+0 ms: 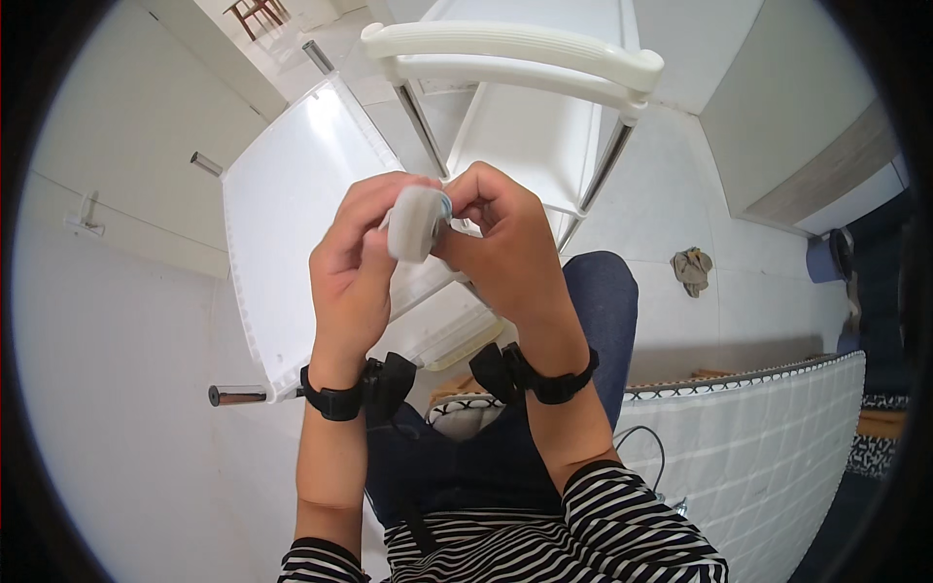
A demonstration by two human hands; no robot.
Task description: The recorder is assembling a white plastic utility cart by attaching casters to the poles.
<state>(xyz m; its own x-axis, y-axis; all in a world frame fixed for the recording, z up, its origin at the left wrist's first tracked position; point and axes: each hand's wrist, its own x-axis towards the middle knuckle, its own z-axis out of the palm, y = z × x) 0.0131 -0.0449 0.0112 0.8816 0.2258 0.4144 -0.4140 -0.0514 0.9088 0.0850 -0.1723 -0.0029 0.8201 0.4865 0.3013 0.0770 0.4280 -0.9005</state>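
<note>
Above the white tray panel (292, 185), L hand (348, 257) pinches a prob. caster wheel (414, 223) (blurred), R hand (510, 243) pinching its right side; best keep L steady, work R gently w/o slipping.

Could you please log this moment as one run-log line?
left hand: holding pale rounded part | right hand: at its right side, grip unclear | nearby: white tray, white curved handle

A head-worn fisheye view (dark-rimmed), downward from close above left hand (348, 255) and right hand (512, 248).
</note>
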